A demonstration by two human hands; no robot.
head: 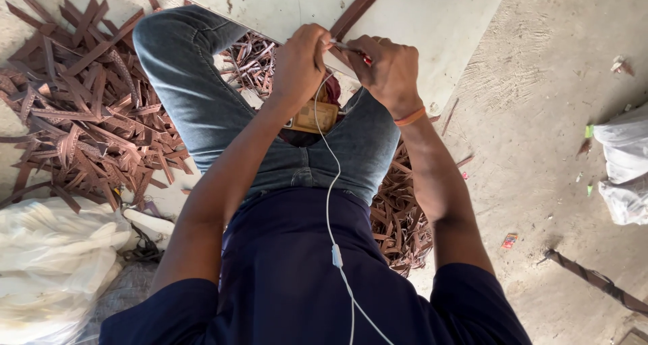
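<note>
— What do your hands hold now?

— Your left hand (300,65) and your right hand (390,71) meet over the near edge of the pale flat board (432,21) that lies on the floor. Your right fingers are curled tight around a thin metal tool with a red part (351,49). Your left fingers are also bent closed and pinch the tip of this tool, or something small at it; I cannot tell which.

— And the material around you?

— A long flat brown strip (358,7) lies across the board, going toward its far edge, just beyond your hands. At the left edge of the board there is a big loose heap of short brown strips (88,115), flat and with angled ends. More curled brown offcuts (401,217) lie under your right knee. A white crinkled plastic sack (54,264) sits at your left side, and a thin white earphone cable (331,203) hangs down over your dark blue shirt.
</note>
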